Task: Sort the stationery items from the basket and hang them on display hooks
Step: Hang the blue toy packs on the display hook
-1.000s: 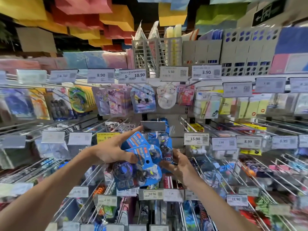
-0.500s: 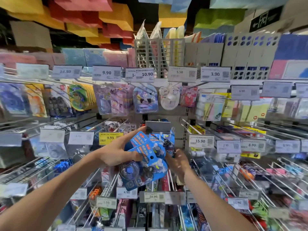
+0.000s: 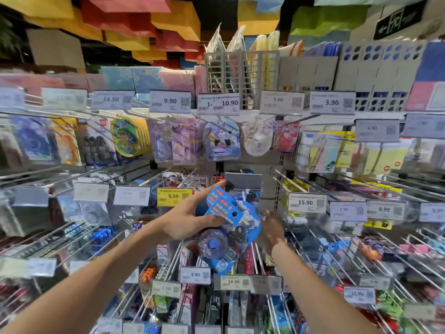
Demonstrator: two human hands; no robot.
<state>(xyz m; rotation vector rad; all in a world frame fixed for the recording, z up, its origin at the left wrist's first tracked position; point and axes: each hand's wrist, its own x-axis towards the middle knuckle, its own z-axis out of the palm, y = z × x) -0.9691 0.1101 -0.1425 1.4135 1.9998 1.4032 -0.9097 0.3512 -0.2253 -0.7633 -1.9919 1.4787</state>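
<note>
Fingers [image 3: 207, 190], left hand [image 3: 185, 218], round blue packs [image 3: 231, 213] (nearer tag [image 3: 243, 181] now)

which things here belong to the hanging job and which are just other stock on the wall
In the job: blue carded packs, gripped by the left hand; right hand at their right edge, blurred; blank grey hook tag just above them.
Just there: yellow 9.99 tag; 15.90 tag; grey file racks; pastel sticky notes.
</note>
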